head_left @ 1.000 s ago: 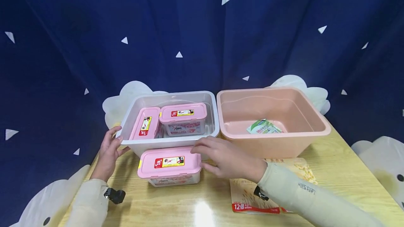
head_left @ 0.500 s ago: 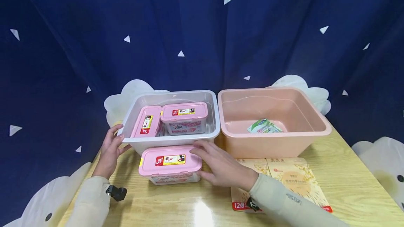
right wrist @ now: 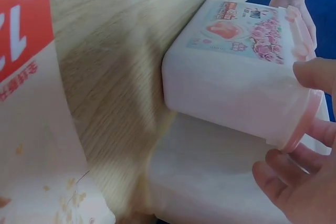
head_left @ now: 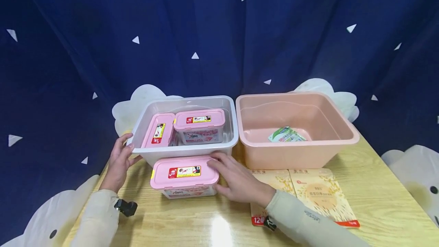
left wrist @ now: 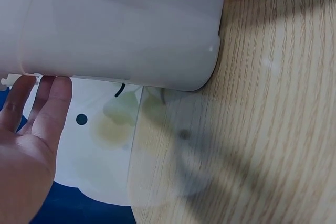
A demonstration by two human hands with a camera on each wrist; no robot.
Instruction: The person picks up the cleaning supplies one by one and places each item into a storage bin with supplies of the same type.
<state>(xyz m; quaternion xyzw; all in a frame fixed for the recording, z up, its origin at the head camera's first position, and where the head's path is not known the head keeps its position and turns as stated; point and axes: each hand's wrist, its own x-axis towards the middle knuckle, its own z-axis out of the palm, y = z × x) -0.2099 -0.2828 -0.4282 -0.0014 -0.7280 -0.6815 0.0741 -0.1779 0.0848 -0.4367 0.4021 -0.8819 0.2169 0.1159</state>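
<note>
A laundry pod box (head_left: 185,176) with a pink lid and OMO label sits on the table in front of the white tub (head_left: 188,150). My right hand (head_left: 236,180) holds its right end. In the right wrist view, the thumb (right wrist: 315,74) lies against one side of the lid and the other fingers reach the end edge. My left hand (head_left: 120,161) touches the white tub's left front corner. Its fingers (left wrist: 55,103) reach up straight under the rim in the left wrist view. Inside the tub are a pink-lidded box (head_left: 159,130) placed lengthwise and another (head_left: 199,127) placed crosswise.
Right beside the white tub stands a peach tub (head_left: 295,155) with a green and white packet (head_left: 286,134) on its bottom. Two flat beige packs (head_left: 322,193) with wheat prints lie in front, partly under the right sleeve. A dark blue curtain (head_left: 219,29) hangs behind the table (head_left: 185,224).
My right hand has shifted slightly down and its thumb now sits closer against the box's end. The right forearm has moved lower, uncovering more of the beige packs. The left hand stays put.
</note>
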